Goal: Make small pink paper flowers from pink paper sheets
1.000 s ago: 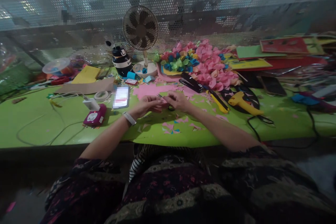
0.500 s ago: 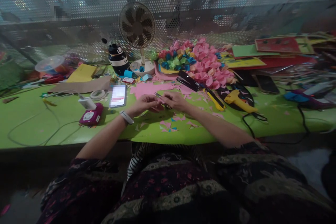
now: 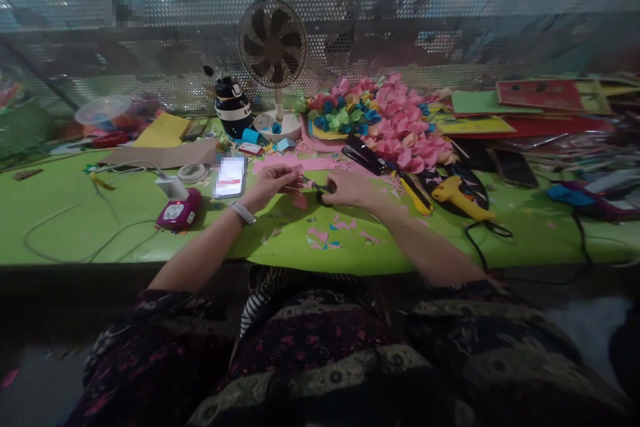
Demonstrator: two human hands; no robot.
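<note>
Over the green tabletop, my left hand (image 3: 274, 185) is closed on a small piece of pink paper (image 3: 299, 201), pinched between thumb and fingers. A pair of small scissors (image 3: 319, 189) sits in my right hand (image 3: 345, 188), its fingers wrapped round the dark handles. The blades point left toward the pink paper; whether they touch it is too small to tell. Below my hands lie pink and blue paper scraps (image 3: 325, 237). Pink paper sheets (image 3: 320, 163) lie just beyond them.
Beyond stand a fan (image 3: 273, 47), a dark bottle (image 3: 233, 110) and a heap of folded paper pieces (image 3: 400, 123). A stapler (image 3: 364, 155), a yellow cutter (image 3: 415, 195) and a yellow glue gun (image 3: 461, 197) lie right. A phone (image 3: 231, 177) and purple socket box (image 3: 179, 211) are left.
My hands have moved apart, and the scissors now show between them. A bit of pink paper hangs below my left fingers. The whole view has shifted slightly.
</note>
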